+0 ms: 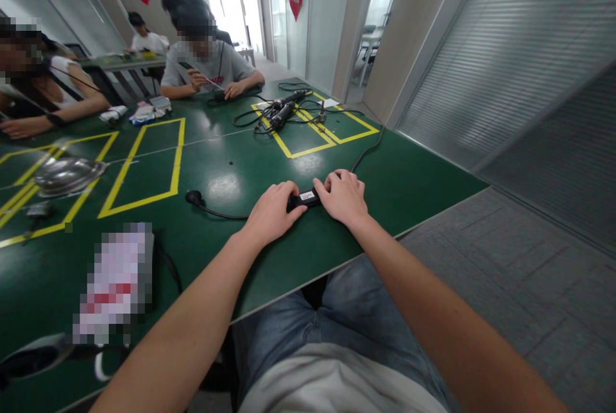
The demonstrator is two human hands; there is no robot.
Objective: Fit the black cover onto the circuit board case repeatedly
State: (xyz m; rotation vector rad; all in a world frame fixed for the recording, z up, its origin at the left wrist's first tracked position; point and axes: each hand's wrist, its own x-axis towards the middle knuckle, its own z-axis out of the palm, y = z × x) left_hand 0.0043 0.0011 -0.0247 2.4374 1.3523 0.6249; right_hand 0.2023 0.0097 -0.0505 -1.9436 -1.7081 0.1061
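Note:
A black power adapter with a white label lies on the green table between my hands. My left hand holds its left end, thumb along the near side and fingers bent over the far side. At the other end, my right hand has its fingers curled over the adapter and the cord; what sits under that palm is hidden. A black plug rests to the left, its short cord running under my left hand. From beyond my right hand a dark cable curves back toward the table's far right edge.
Yellow tape rectangles mark the table. Black tools with tangled cords lie farther back. At left are a shiny metal lid-like object and a blurred pinkish package. A co-worker in grey and another person sit across.

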